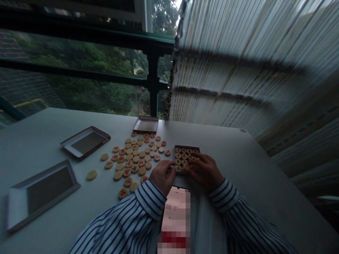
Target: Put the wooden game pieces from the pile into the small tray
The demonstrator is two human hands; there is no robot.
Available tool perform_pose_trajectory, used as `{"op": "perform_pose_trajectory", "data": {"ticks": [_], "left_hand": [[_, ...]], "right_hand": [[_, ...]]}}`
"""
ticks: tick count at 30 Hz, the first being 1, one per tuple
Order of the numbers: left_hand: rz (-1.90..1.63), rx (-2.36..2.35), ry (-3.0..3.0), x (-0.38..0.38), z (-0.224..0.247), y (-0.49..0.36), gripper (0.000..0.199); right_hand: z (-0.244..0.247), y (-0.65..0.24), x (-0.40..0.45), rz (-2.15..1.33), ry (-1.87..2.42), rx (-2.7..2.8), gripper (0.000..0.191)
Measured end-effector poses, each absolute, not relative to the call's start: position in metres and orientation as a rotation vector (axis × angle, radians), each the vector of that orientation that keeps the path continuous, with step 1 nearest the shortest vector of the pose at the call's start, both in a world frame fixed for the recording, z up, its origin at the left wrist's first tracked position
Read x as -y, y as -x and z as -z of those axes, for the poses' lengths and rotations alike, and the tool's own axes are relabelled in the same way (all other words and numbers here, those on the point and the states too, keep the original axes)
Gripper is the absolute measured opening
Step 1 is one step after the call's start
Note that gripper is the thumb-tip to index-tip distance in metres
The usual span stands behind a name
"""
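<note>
A small square box (186, 146) holds rows of round wooden pieces with dark characters. My left hand (162, 175) rests at the box's lower left edge with its fingers curled; whether anything is between them is hidden. Over the right part of the box, my right hand (205, 170) reaches in with its fingers apart, the tips on or just above the pieces. A red-marked piece (186, 165) lies by its fingertips. Many loose round pieces (135, 159), some red-marked and some plain side up, are spread on the white table (106, 211) left of the box.
Three shallow trays or lids stand on the table: one at the back (145, 125), one at the left (86, 141) and a larger one (43, 194) nearer. A phone (174, 211) lies between my forearms. Behind are a window and a striped curtain (225, 70).
</note>
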State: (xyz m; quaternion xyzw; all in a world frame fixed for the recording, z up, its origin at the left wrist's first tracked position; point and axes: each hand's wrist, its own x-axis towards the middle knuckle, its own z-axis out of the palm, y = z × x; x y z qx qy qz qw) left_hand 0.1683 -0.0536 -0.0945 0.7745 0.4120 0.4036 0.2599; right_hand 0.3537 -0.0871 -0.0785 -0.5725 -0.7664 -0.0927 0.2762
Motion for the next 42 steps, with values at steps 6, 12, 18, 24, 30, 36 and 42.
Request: {"op": "perform_pose_trajectory", "data": {"ticks": [6, 12, 18, 24, 30, 36, 42], "left_hand": [[-1.084, -1.096, -2.118, 0.0528, 0.0964, -0.1684, 0.016], [-1.091, -1.104, -2.125, 0.0523, 0.0977, -0.1686, 0.016], [-1.102, -1.082, -2.117, 0.0526, 0.0973, -0.1691, 0.016], [-1.118, -1.103, -2.141, 0.0533, 0.0944, -0.1694, 0.015], [-1.097, -1.094, -2.133, 0.054, 0.0943, -0.1695, 0.015], [-1.097, -1.092, -2.14, 0.0526, 0.0961, -0.1689, 0.015], [-1.081, -1.09, -2.159, 0.0529, 0.0951, -0.1684, 0.015]], "right_hand": [[0.0812, -0.3541, 0.0847, 0.234, 1.54, 2.064, 0.022], [0.0811, -0.3527, 0.0832, 0.212, 1.567, 2.066, 0.022], [0.0833, -0.3531, 0.0833, 0.188, 1.6, 2.089, 0.023], [0.088, -0.3547, 0.0826, 0.18, 1.625, 2.1, 0.024], [0.0858, -0.3535, 0.084, 0.143, 1.66, 2.106, 0.024], [0.0842, -0.3534, 0.0848, 0.147, 1.657, 2.107, 0.024], [0.0838, -0.3529, 0.0844, 0.189, 1.631, 2.1, 0.027]]}}
